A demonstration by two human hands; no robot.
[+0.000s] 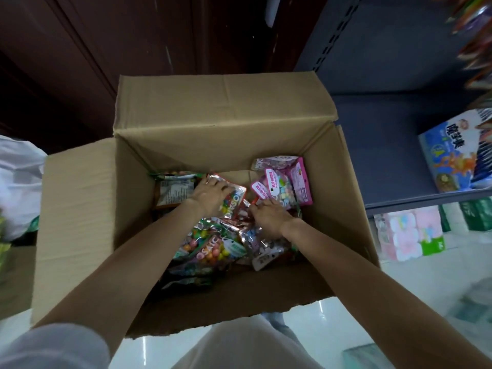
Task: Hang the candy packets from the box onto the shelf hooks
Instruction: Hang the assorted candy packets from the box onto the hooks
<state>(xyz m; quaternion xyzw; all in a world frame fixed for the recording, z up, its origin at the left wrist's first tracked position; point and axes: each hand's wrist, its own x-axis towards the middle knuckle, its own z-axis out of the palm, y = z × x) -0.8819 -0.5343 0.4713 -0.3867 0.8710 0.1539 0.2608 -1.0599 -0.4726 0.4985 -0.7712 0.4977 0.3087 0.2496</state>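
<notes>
Shiny foil candy packets [213,246] are lying heaped in the open brown cardboard box [80,209] — my left hand [210,195] is pinching one packet's top edge, my right hand [267,215] is resting curled on the pile; I cannot tell whether it is gripping.

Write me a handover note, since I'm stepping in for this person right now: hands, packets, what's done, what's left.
Left hand: down in the cardboard box, fingers on a shiny packet of coloured candies.
Right hand: also in the box, fingers at the edge of a packet in the middle pile; firm grip unclear.
Pink packets lie at the box's far right corner; more are heaped in the middle.
Done: nothing lifted out here.
Left: pick packets and hang them on the shelf hooks, which are blurred at upper right.
</notes>
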